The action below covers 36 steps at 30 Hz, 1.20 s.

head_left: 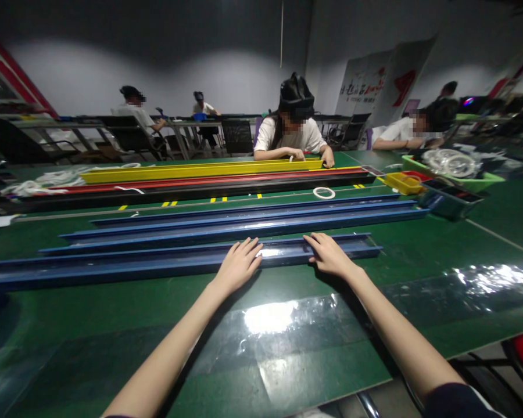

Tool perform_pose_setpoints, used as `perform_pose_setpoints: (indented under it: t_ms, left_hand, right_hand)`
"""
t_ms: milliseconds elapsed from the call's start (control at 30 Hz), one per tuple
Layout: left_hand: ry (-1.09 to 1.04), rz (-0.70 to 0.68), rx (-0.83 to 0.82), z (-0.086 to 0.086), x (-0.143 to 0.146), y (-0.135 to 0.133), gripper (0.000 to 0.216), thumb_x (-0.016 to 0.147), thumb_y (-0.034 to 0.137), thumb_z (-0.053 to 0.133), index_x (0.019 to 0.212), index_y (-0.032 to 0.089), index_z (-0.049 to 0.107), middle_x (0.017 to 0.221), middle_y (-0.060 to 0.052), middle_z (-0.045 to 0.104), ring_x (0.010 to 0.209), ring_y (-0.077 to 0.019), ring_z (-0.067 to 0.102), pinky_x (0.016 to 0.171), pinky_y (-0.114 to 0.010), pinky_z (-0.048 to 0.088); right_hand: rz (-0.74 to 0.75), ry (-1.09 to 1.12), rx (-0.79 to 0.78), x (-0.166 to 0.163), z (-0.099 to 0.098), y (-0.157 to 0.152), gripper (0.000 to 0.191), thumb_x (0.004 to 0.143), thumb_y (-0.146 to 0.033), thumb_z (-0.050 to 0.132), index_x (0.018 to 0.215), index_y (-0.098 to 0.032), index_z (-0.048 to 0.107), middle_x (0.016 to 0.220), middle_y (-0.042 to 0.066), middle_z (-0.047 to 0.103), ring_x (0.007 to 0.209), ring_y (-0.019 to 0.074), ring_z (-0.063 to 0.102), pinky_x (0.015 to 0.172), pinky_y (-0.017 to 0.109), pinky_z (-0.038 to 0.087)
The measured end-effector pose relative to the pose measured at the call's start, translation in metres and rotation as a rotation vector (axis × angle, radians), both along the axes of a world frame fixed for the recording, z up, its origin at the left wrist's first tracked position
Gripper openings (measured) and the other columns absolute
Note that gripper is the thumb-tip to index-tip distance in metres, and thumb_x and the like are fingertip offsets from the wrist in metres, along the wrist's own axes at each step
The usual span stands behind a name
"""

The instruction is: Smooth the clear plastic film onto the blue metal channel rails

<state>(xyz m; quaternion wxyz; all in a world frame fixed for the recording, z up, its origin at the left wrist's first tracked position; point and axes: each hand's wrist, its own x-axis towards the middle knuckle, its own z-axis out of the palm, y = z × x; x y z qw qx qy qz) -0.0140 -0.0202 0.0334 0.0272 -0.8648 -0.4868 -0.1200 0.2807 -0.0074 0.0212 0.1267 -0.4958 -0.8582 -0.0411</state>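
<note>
A long blue U-shaped channel [157,265] lies across the green table, nearest to me, open side up. My left hand [239,264] rests on this channel a little right of the frame's middle-left, fingers stretched and slightly spread over it. Toward the channel's right end, my right hand [329,255] also lies over it, with its fingertips reaching into the trough and the thumb along the near wall. Neither hand is wrapped round the channel. More blue channels [261,223] lie just behind, roughly parallel to it.
Farther back lie a black and red channel [226,184] and a yellow channel [200,170], where a co-worker [293,133] has both hands. A white tape ring [323,193] lies between rows. Bins [451,197] stand right. Clear plastic sheet [305,313] covers the near table.
</note>
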Motion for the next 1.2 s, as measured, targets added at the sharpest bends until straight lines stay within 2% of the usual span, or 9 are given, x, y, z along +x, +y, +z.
perform_pose_setpoints:
  t_ms: [233,533,667,800,1000,1200]
  left_hand:
    - [0.011,0.035,0.035,-0.004,0.011,-0.003,0.047,0.093,0.041,0.027,0.131,0.021,0.044,0.141,-0.006,0.039,0.132,-0.0225,0.029,0.107,-0.042,0.026]
    - [0.033,-0.079,0.077,-0.002,0.052,-0.003,0.047,0.092,0.045,0.026,0.133,0.028,0.040,0.142,-0.004,0.037,0.131,-0.0230,0.031,0.106,-0.042,0.026]
    - [0.055,-0.108,0.090,-0.007,0.059,-0.004,0.047,0.092,0.047,0.028,0.134,0.028,0.039,0.141,-0.003,0.038,0.131,-0.0234,0.032,0.105,-0.043,0.027]
    - [0.078,-0.081,0.131,-0.010,0.050,-0.006,0.046,0.092,0.046,0.029,0.134,0.030,0.038,0.142,0.000,0.036,0.132,-0.0214,0.031,0.105,-0.042,0.028]
    - [0.098,-0.028,0.170,-0.008,0.039,-0.006,0.045,0.091,0.046,0.032,0.130,0.028,0.045,0.139,-0.002,0.041,0.129,-0.0229,0.035,0.103,-0.042,0.030]
    - [0.057,0.074,0.211,0.000,0.062,-0.006,0.042,0.091,0.044,0.035,0.111,0.018,0.061,0.124,-0.010,0.056,0.119,-0.0262,0.047,0.098,-0.044,0.034]
  right_hand:
    - [0.010,-0.003,0.003,-0.001,0.003,-0.001,0.061,0.073,-0.022,0.054,0.130,-0.006,0.041,0.127,0.020,0.046,0.117,0.0272,0.040,0.098,0.042,0.034]
    - [0.044,0.023,0.017,0.005,0.002,-0.002,0.062,0.077,-0.030,0.056,0.133,-0.009,0.040,0.129,0.019,0.046,0.120,0.0262,0.040,0.100,0.041,0.034]
    - [0.088,0.039,0.041,0.016,0.002,-0.003,0.060,0.079,-0.036,0.055,0.132,-0.012,0.041,0.136,0.018,0.042,0.126,0.0257,0.037,0.102,0.044,0.032]
    - [0.076,0.034,0.109,0.036,0.004,-0.004,0.057,0.081,-0.041,0.053,0.130,-0.014,0.045,0.137,0.016,0.041,0.127,0.0253,0.037,0.105,0.045,0.029]
    - [-0.016,0.065,0.214,0.085,0.003,-0.005,0.043,0.083,-0.037,0.049,0.121,-0.018,0.053,0.126,0.010,0.054,0.118,0.0221,0.048,0.102,0.044,0.031]
    - [-0.127,0.125,0.419,0.141,-0.001,-0.007,0.029,0.083,-0.021,0.046,0.107,-0.019,0.062,0.113,0.007,0.063,0.105,0.0204,0.056,0.092,0.040,0.040]
